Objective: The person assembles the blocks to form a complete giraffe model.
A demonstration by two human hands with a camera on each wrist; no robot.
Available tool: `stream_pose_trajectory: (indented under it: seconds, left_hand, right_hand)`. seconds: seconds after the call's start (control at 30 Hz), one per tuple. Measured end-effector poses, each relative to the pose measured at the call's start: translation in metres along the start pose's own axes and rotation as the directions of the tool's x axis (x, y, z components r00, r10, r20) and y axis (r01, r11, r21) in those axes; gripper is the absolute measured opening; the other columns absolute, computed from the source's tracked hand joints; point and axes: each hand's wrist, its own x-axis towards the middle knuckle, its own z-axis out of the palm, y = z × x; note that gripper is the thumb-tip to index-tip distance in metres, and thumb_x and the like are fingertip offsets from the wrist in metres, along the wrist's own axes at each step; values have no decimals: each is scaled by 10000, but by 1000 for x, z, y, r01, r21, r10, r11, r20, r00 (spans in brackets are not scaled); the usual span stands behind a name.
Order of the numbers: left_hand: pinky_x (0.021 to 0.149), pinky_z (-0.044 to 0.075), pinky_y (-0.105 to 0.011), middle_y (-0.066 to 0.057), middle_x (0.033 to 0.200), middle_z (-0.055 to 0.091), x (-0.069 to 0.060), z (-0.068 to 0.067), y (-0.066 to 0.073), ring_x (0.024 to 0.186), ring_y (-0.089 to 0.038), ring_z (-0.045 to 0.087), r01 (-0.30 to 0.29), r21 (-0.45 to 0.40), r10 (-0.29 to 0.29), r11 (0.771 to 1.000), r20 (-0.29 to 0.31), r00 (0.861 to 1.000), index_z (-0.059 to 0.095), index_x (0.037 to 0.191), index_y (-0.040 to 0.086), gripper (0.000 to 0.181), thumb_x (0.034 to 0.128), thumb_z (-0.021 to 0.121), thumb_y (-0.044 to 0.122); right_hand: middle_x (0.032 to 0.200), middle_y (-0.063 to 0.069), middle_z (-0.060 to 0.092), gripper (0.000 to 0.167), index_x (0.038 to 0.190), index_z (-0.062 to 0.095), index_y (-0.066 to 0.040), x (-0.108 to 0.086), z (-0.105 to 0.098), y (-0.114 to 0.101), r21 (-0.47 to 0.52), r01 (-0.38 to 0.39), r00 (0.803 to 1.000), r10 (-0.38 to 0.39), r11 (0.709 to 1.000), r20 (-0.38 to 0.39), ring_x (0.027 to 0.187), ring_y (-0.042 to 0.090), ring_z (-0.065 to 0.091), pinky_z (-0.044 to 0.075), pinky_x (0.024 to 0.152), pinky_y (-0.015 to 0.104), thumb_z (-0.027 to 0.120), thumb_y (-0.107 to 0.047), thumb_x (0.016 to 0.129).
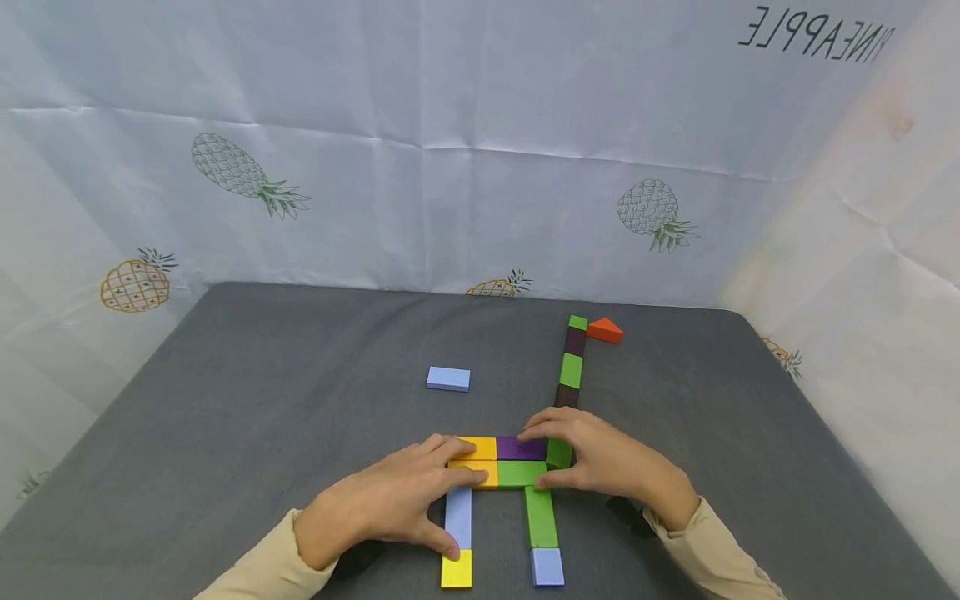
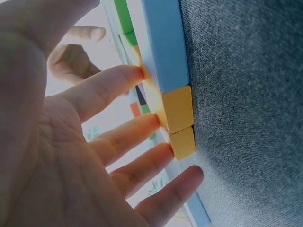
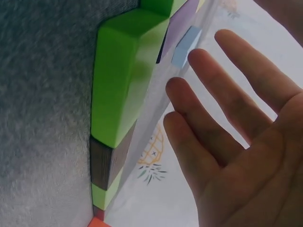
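Flat blocks lie joined in a figure on the grey table. My left hand [image 1: 397, 492] rests its outstretched fingers on two yellow-orange blocks [image 2: 179, 109], its thumb by the lower yellow block [image 1: 457, 573]. A light blue block [image 1: 459, 521] lies beneath that hand. My right hand [image 1: 607, 454] hovers with loosely bent fingers over the purple block [image 1: 517, 448] and green blocks [image 3: 118, 80]; in the right wrist view the fingers look apart from them. A green block [image 1: 541, 517] and a light blue block [image 1: 547, 568] run toward me. Green and dark brown blocks [image 1: 575, 340] reach up the right side.
An orange-red triangular block [image 1: 604, 330] adjoins the top of the column. A loose light blue block [image 1: 448, 379] lies behind the figure. The grey table [image 1: 262, 400] meets a white pineapple-print cloth [image 1: 450, 208] at its back and sides.
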Motion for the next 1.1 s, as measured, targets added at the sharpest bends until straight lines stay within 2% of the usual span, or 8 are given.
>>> stream_pose_trajectory:
  seconds: [0.2,0.4,0.63,0.77,0.93,1.1]
  left_hand:
    - [1061,448,-391,-22,1462,462,1,0,-1,1318,-185,443,-13,4,13,1000,-6,1000,581,1391,265,758,745,779,608]
    - [1062,446,-409,-15,1473,458,1,0,-1,1329,-183,440,-33,-30,32,999,-23,999,568,1402,274,753,756,769,607]
    - [1029,468,-386,6,1404,530,2,-2,-8,1253,-157,505,-63,-30,60,998,-101,993,586,1385,230,622,855,713,530]
    - [998,483,-370,23,1342,575,3,-4,-16,1188,-141,540,-57,-35,50,998,-169,984,610,1358,202,501,929,657,456]
    - [973,499,-369,26,1287,602,6,-8,-27,1150,-148,564,-37,-41,26,998,-240,970,626,1332,185,433,954,645,396]
    - [936,525,-392,-11,1240,626,14,-13,-38,1120,-187,600,-26,-11,21,1000,-331,943,652,1293,148,401,933,692,320]
  right_hand:
    - [1293,-40,603,472,1222,692,-185,1,3,-5,12,-41,997,40,999,61,1221,229,558,475,1014,495,823,-358,803]
    - [1281,-41,590,468,1213,697,-191,1,6,-6,11,-47,997,46,999,69,1206,210,552,483,1003,475,830,-351,795]
    - [1271,-37,590,456,1190,701,-179,2,6,-5,-6,-18,998,19,1000,58,1187,212,560,493,989,454,833,-360,793]
    - [1268,-38,593,444,1177,705,-182,3,6,-4,-18,-11,998,12,1000,56,1175,203,559,492,993,439,836,-359,791]
    - [1271,-34,594,443,1178,707,-192,4,5,-4,-15,-19,998,19,1000,61,1172,203,555,490,995,445,838,-358,789]
    - [1275,-32,592,449,1183,708,-203,4,6,-4,-6,-39,996,39,999,74,1178,210,548,486,998,472,839,-364,785]
